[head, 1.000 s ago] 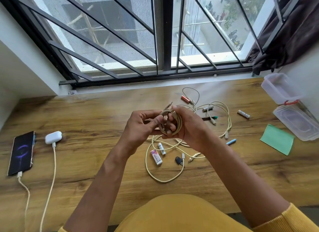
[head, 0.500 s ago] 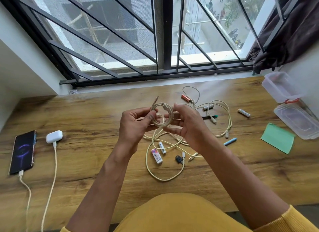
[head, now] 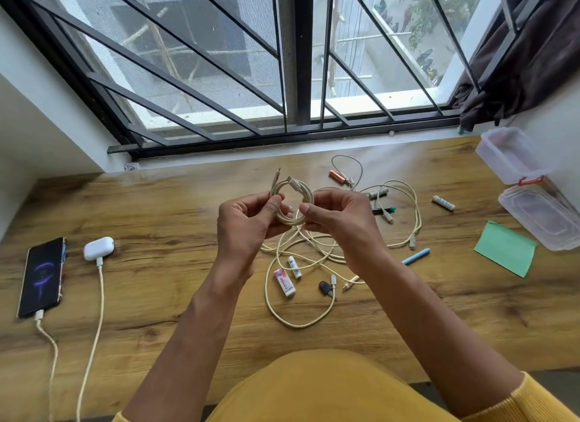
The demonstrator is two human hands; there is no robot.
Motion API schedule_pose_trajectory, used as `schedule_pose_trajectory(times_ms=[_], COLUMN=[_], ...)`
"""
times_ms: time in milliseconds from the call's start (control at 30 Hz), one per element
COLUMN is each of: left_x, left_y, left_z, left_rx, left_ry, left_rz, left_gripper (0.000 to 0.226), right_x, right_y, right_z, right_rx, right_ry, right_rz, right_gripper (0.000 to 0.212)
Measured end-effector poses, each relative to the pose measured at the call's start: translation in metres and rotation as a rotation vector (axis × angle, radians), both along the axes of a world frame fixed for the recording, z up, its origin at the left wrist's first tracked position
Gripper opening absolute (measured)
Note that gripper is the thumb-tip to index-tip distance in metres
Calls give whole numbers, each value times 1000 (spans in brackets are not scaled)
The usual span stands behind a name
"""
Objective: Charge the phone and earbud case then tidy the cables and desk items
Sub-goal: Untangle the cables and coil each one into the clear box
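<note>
A cream cable coil [head: 293, 191] is held above the wooden desk [head: 157, 208] between both hands. My left hand [head: 248, 223] pinches its left side and my right hand [head: 339, 220] pinches its right side. Two plug ends stick up from the top of the coil. Below the hands, loose cream cables [head: 301, 308] lie tangled on the desk. At the far left, the phone [head: 42, 275] lies with a lit screen and a cable plugged in. Beside it sits the white earbud case [head: 99, 248], also plugged into a cable.
An eraser [head: 284, 282], batteries [head: 443, 202], a blue pen [head: 416, 256], a small black item [head: 325, 288] and a red-orange battery [head: 337, 176] lie among the cables. A green notepad [head: 505, 249] and two clear plastic boxes [head: 514, 157] are at the right. Window bars stand behind.
The coil has been lifted slightly and opened into a wider loop; my hands moved apart to its sides, and the plug ends now stick up above it.
</note>
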State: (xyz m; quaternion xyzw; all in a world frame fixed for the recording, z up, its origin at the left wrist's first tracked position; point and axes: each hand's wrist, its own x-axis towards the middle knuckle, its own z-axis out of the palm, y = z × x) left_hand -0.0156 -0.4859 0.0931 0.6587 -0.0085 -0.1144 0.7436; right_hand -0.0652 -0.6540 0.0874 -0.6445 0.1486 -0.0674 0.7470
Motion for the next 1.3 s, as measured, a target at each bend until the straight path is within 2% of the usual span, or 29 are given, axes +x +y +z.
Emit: schedule_pose_trajectory(times_ms=[167,367,433,533,567,700,833,933,1033,1167,1300], left_x=[-1,-1,0,1,1,1,3,3,1,-2,-6], left_y=[-2,-3,-3,-3,-3,-3,-1,-1,-1,-3,-11], left_z=[0,-1,-1,-3,-3,-4,-6,-9,-10,-9,-2], left_rx=[25,51,64,87,95,120,83,95,163,426,588], left_ry=[47,93,102,119,125,146,183,178,93,-161,-309], left_rz=[-9,0,10,14,8,-1,6,12,44,79,116], left_gripper=[8,9,10,11,11,13,15,15,14,7,23], right_x=[0,-3,-4,-5,-5,-4,-2,-2,-1,-2,-3], right_y=[-4,-6,-5,-3,-3,-1,5,8,11,17,18], right_z=[-4,-4,-4,-2,-1,3,3,3,3,10,20], right_rx=[22,49,67,57,41,-22,-61,-242,-451,-632,-729], right_ry=[-10,-19,-35,-64,-84,-115,-140,-140,-99,-89,-133], right_rz=[15,73,70,51,67,138,69,8,-38,-69,-69], right_gripper=[8,14,23,53,57,44,29,13,13,15,12])
